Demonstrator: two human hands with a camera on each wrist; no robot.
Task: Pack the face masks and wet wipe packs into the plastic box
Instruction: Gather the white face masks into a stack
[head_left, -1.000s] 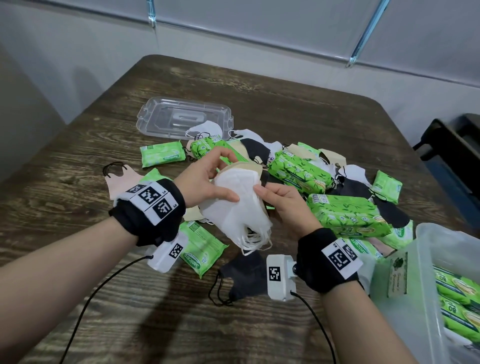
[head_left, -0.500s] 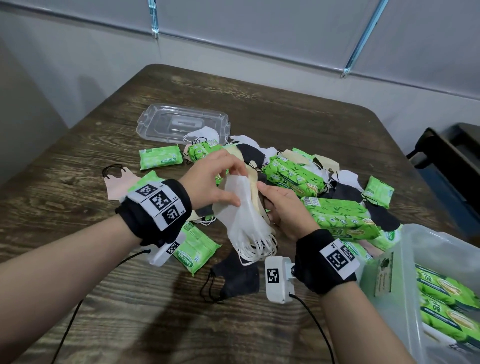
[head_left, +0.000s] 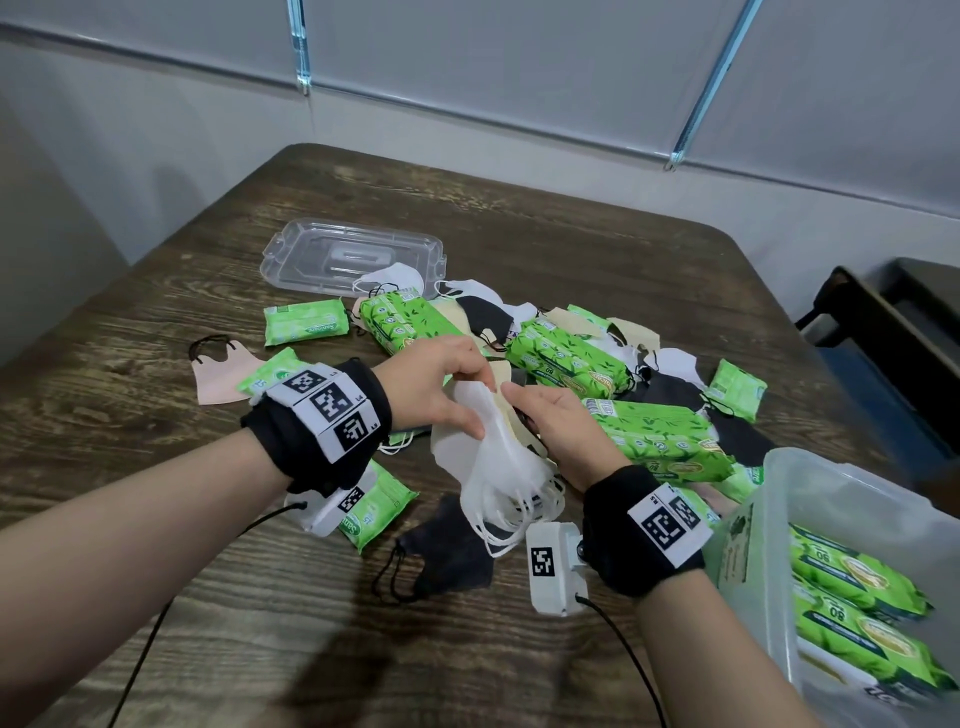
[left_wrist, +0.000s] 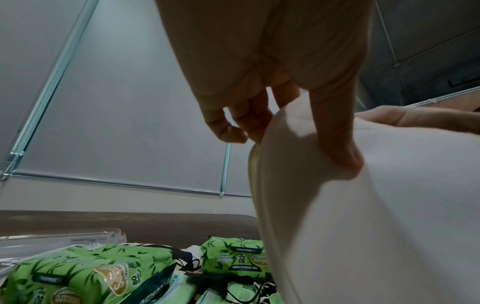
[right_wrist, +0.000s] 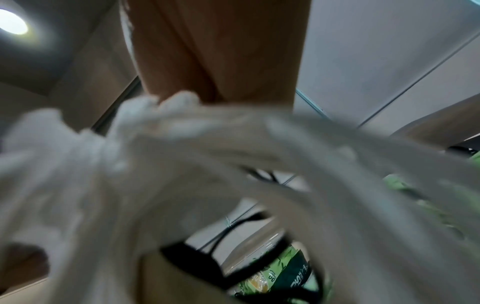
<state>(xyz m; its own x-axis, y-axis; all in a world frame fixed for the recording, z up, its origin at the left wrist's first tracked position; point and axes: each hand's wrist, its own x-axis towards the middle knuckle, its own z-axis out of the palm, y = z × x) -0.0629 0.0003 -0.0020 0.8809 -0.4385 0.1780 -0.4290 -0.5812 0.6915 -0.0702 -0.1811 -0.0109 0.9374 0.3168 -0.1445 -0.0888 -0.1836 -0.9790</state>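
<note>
On a dark wooden table (head_left: 597, 234) strewn with masks and green wipe packs, your left hand (head_left: 431, 384) pinches a stack of white face masks (head_left: 493, 457) held above the middle; your right hand (head_left: 561, 426) grasps its other side. The plastic box (head_left: 831, 483) sits near right.

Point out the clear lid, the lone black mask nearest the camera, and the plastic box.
clear lid (head_left: 332, 260): head view, on its flat top panel beside the moulded handle.
black mask (head_left: 447, 556): head view, on the middle of its fabric body.
plastic box (head_left: 852, 488): head view, on its translucent far wall.
</note>
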